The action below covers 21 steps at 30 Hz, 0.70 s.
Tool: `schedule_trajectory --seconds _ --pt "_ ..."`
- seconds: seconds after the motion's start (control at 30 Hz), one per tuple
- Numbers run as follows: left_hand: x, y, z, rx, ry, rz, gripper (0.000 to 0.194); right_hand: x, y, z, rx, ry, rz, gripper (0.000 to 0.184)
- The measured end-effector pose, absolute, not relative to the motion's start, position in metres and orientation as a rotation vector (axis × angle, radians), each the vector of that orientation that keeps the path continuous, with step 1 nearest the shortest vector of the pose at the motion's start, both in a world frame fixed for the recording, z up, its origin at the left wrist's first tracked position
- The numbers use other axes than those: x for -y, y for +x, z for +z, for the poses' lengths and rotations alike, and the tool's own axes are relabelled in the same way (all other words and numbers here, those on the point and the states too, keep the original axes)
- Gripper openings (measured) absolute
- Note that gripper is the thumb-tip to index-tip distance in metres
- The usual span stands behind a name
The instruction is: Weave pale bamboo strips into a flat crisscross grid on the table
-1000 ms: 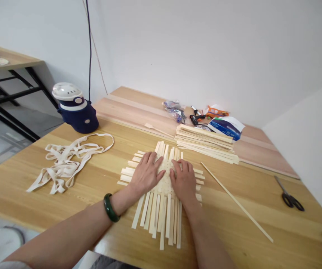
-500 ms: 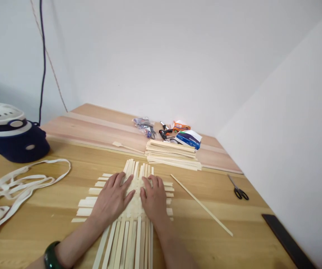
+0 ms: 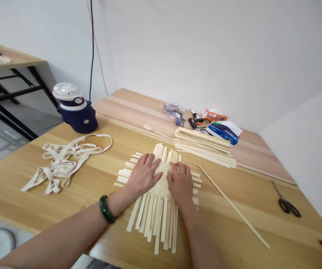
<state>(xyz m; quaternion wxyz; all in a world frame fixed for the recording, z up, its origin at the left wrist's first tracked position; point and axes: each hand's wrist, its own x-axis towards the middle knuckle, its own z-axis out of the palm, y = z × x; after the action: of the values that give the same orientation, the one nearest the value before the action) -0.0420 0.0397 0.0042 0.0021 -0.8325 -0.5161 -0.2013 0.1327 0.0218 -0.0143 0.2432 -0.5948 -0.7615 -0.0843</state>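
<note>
A flat weave of pale bamboo strips point(image 3: 163, 175) is being pressed down near the middle of the tabletop point(image 3: 228, 231). Its smooth, thin crossings are seemingly being kept from shifting by the left hand point(image 3: 143, 175) and right hand point(image 3: 180, 185), both being held open and flat, with nothing gripped. A stack of matching strips point(image 3: 202, 147) is being kept on the far side, while a long single strip point(image 3: 232, 205) and black-handled scissors point(image 3: 285, 204) are being left rightward, and a tangle of cream cotton webbing point(image 3: 61, 164) leftward.
</note>
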Motion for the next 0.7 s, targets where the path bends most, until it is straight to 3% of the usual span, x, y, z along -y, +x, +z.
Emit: schedule_trajectory --seconds 0.5,0.6,0.7 --pt "-0.039 -0.044 0.0 1.622 -2.602 -0.663 0.047 -0.023 0.133 -0.016 2.044 -1.597 -0.206 0.032" --pt "-0.043 -0.048 -0.007 1.624 -2.641 -0.785 0.047 -0.022 0.132 -0.014 2.009 -1.588 -0.219 0.032" --pt "-0.049 -0.051 -0.001 1.738 -2.681 -1.151 0.046 -0.021 0.131 -0.015 1.979 -1.579 -0.263 0.032"
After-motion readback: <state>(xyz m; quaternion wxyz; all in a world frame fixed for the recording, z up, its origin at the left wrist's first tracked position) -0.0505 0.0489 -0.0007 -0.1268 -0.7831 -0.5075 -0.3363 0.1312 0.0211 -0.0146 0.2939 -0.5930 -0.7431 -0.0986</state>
